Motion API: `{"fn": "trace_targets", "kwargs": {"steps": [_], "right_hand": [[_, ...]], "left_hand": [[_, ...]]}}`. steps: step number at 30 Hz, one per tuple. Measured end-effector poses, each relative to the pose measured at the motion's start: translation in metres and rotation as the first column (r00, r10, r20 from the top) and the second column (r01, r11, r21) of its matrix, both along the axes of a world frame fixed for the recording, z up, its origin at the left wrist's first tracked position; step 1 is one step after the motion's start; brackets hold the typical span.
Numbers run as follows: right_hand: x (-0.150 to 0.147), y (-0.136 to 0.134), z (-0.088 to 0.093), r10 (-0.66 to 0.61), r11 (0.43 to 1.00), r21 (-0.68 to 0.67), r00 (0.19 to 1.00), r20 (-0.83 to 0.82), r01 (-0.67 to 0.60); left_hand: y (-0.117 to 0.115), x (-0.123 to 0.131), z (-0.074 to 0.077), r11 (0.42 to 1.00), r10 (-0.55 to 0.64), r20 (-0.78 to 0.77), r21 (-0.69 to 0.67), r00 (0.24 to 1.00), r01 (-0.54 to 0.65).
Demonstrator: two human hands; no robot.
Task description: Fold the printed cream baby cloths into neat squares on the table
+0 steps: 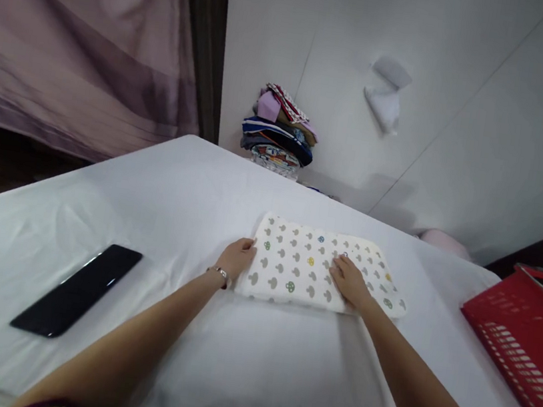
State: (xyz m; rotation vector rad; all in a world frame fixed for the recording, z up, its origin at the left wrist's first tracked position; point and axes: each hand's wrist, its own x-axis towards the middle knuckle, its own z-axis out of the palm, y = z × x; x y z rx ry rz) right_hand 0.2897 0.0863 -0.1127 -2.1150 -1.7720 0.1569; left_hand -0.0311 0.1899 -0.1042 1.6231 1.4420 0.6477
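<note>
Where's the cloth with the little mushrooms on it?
In the head view, the mushroom cloth lies on the white sheet right of centre, between the black phone and red basket, with the right hand on it.

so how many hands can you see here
2: the left hand at the left edge of the mushroom-print cloth, the right hand resting on it, right of its middle.

The head view looks forward and down, close above the counter (pixel 178 183). It spans from the draped cloth (pixel 87 36) at far left to the basket (pixel 521 326) at right.
</note>
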Motion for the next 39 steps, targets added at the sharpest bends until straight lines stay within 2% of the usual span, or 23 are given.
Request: {"fn": "trace_targets", "kwargs": {"steps": [4, 7, 10, 12, 15, 19, 21, 23, 26, 28, 33, 39], "right_hand": [[-0.041, 0.021, 0.028, -0.007, 0.998, 0.058, 0.978, -0.207, 0.019], [-0.088, 0.044, 0.043, 0.030, 1.000, 0.009, 0.910, -0.414, -0.028], [-0.127, 0.074, 0.048, -0.019, 0.998, -0.066, 0.859, -0.511, -0.017], [-0.145, 0.095, 0.050, -0.084, 0.991, -0.132, 0.861, -0.502, 0.020], [-0.162, 0.125, 0.049, -0.168, 0.974, -0.206, 0.902, -0.398, 0.091], [-0.169, 0.147, 0.041, -0.201, 0.969, -0.192, 0.944, -0.261, 0.154], [-0.167, 0.150, 0.034, -0.198, 0.975, -0.152, 0.941, -0.275, 0.161], [-0.162, 0.149, 0.028, -0.198, 0.977, -0.135, 0.930, -0.311, 0.162], [-0.157, 0.147, 0.024, -0.194, 0.978, -0.134, 0.920, -0.341, 0.157], [-0.157, 0.149, 0.024, -0.187, 0.980, -0.127, 0.925, -0.331, 0.152], [-0.171, 0.161, 0.026, -0.160, 0.981, -0.147, 0.960, -0.231, 0.128], [-0.184, 0.160, 0.025, -0.096, 0.979, -0.195, 0.980, -0.173, 0.061]], "left_hand": [[-0.018, 0.004, 0.002, 0.986, -0.035, -0.150, 0.157, 0.988, 0.058], [-0.025, 0.011, 0.000, 0.951, -0.053, -0.193, 0.290, 0.980, 0.109], [-0.031, 0.015, -0.002, 0.892, -0.049, -0.245, 0.426, 0.968, 0.152], [-0.035, 0.015, -0.003, 0.867, -0.065, -0.269, 0.461, 0.961, 0.188], [-0.040, 0.012, -0.003, 0.834, -0.152, -0.280, 0.479, 0.948, 0.275], [-0.041, 0.007, -0.007, 0.804, -0.258, -0.218, 0.491, 0.941, 0.334], [-0.039, 0.006, -0.009, 0.832, -0.280, -0.116, 0.466, 0.953, 0.301], [-0.036, 0.006, -0.010, 0.896, -0.243, -0.008, 0.381, 0.970, 0.228], [-0.034, 0.006, -0.006, 0.969, -0.168, 0.005, 0.186, 0.986, 0.165], [-0.035, 0.007, -0.001, 0.978, -0.174, -0.059, 0.104, 0.983, 0.179], [-0.037, 0.005, 0.008, 0.969, -0.230, -0.168, 0.047, 0.959, 0.241], [-0.033, 0.002, 0.007, 0.950, -0.302, -0.337, -0.033, 0.892, 0.309]]}}
